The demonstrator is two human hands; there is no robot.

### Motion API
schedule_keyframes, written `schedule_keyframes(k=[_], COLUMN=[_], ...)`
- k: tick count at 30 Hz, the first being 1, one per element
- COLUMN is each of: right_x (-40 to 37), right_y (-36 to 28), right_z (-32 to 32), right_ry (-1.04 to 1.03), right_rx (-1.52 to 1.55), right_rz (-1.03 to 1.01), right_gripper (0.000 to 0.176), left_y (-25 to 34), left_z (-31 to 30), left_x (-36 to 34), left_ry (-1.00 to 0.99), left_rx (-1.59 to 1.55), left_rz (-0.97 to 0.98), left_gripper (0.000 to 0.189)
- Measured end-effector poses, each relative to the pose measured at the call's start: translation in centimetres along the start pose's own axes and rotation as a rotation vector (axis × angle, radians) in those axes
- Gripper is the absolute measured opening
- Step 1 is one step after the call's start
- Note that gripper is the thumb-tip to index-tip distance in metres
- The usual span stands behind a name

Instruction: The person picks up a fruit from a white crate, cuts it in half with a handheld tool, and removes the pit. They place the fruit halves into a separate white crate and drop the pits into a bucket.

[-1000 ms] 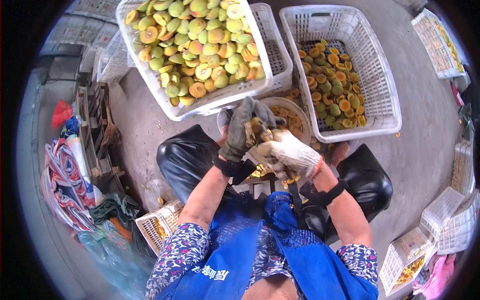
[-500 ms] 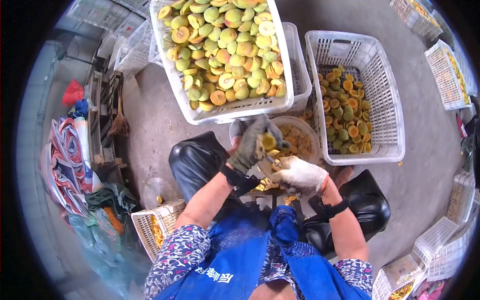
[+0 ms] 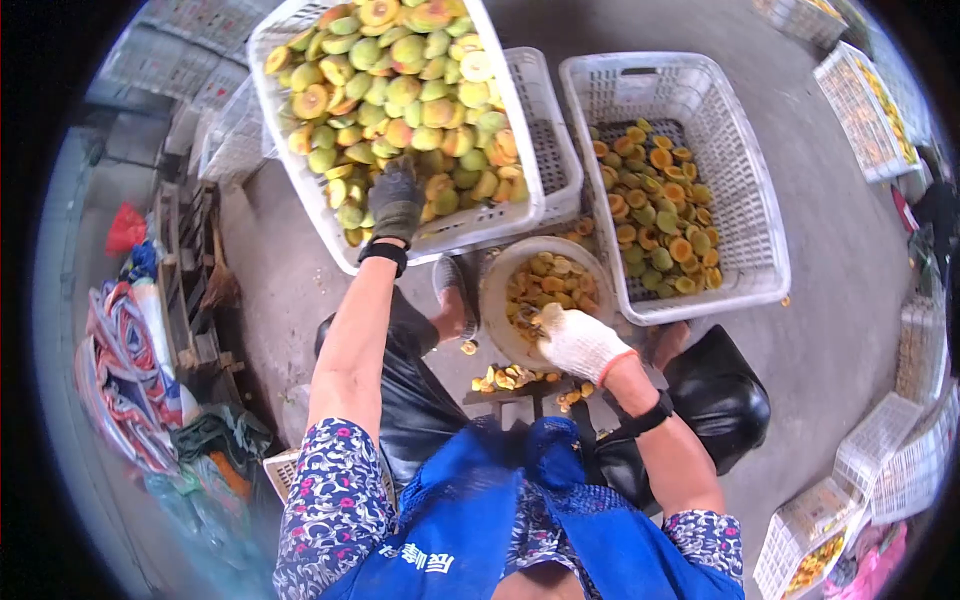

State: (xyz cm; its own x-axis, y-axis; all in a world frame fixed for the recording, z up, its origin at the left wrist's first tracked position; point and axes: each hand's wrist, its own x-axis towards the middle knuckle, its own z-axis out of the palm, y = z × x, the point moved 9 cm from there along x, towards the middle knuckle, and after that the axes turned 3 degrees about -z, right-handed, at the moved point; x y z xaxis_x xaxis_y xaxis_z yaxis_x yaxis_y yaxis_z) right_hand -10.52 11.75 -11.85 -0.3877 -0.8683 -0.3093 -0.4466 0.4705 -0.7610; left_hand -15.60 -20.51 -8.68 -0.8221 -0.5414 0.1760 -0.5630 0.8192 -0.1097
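My left hand [image 3: 397,200], in a dark grey glove, reaches into the near side of a white plastic crate [image 3: 345,262] heaped with green-yellow peach halves [image 3: 405,90]. Its fingertips are down among the fruit, so their grip is hidden. Over the near right rim of a round basin [image 3: 490,300] is my right hand [image 3: 583,343], in a white knitted glove. Its fingers are curled closed; what they hold is too small to make out. Orange-yellow fruit pieces [image 3: 550,285] lie in the basin.
A second white crate [image 3: 740,200] on the right holds hollowed peach halves [image 3: 665,215]. Fruit scraps [image 3: 505,378] lie between my feet. Wooden pallets [image 3: 190,300] and bundled striped sheeting [image 3: 130,370] stand at left. More crates of fruit [image 3: 865,110] line the right side.
My left hand has left the basin, where it held a peach half beside my right hand, and moved up-left into the full crate. My right hand stays near the basin.
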Motion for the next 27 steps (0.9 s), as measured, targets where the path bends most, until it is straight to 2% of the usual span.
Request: schedule_keyframes(k=[3, 6, 7, 8, 9, 11, 14, 15, 16, 18, 20, 21, 22, 23, 24, 26, 27], right_x=[0.2, 0.1, -0.1, -0.4, -0.5, -0.5, -0.9, -0.7, -0.4, -1.0, 0.0, 0.3, 0.4, 0.8, -0.3, -2.3, -2.3], right_y=[0.2, -0.2, -1.0, -1.7, -1.4, -0.6, -1.8, -2.0, -1.8, -1.4, 0.8, -1.1, -3.2, -2.2, -4.7, -7.9, -8.4], right_z=[0.0, -0.3, -0.3, -0.4, -0.4, -0.9, -2.1, -1.9, -1.5, -1.3, 0.0, -0.9, -1.6, -3.0, -3.2, -5.8, -5.9], right_ry=[0.047, 0.075, 0.082, 0.09, 0.094, 0.074, 0.168, 0.168, 0.129, 0.03, 0.077, 0.147, 0.211, 0.309, 0.392, 0.64, 0.633], right_rx=[-0.009, 0.003, -0.083, -0.175, -0.178, -0.067, -0.052, -0.047, -0.054, -0.057, -0.036, -0.232, -0.428, -0.042, -0.44, -0.489, -0.491], right_rz=[-0.056, -0.123, -0.235, -0.347, -0.341, -0.16, -0.256, -0.269, -0.171, -0.044, 0.087, -0.122, -0.336, -0.211, -0.431, -0.503, -0.496], right_gripper=[0.028, 0.029, 0.029, 0.028, 0.028, 0.027, 0.027, 0.027, 0.027, 0.028, 0.024, 0.022, 0.02, 0.021, 0.028, 0.017, 0.017], left_y=[0.5, 0.8, 1.0, 1.6, 2.0, 2.0, 1.8, 1.6, 1.8, 1.3, 1.2, 2.3, 3.8, 5.4, 6.0, 8.8, 10.0], left_z=[1.0, -0.2, -1.0, -1.6, -1.6, -0.2, -1.0, -0.8, -1.2, -2.1, -1.5, -3.9, -5.4, -7.2, -5.9, -7.7, -8.3], left_x=[1.2, 0.7, 0.7, 0.8, 0.7, 0.6, -0.3, -0.3, -0.9, -1.3, -2.3, -4.1, -5.8, -7.3, -8.3, -10.6, -11.6], left_ry=[-0.08, -0.075, -0.076, -0.11, -0.146, -0.136, -0.074, -0.154, -0.24, -0.202, -0.393, -0.451, -0.522, -0.514, -0.533, -0.58, -0.587], left_rx=[-0.024, -0.083, -0.085, 0.041, 0.17, 0.161, 0.055, 0.063, 0.072, 0.103, -0.879, -1.12, -1.346, -1.564, -1.769, -1.976, -1.982], left_rz=[-0.015, 0.071, 0.077, 0.106, 0.134, 0.119, 0.148, 0.141, 0.129, 0.151, -0.044, -0.224, -0.303, -0.354, -0.405, -0.392, -0.398], left_gripper=[0.045, 0.044, 0.044, 0.044, 0.043, 0.044, 0.047, 0.047, 0.047, 0.042, 0.036, 0.034, 0.029, 0.029, 0.03, 0.03, 0.03])
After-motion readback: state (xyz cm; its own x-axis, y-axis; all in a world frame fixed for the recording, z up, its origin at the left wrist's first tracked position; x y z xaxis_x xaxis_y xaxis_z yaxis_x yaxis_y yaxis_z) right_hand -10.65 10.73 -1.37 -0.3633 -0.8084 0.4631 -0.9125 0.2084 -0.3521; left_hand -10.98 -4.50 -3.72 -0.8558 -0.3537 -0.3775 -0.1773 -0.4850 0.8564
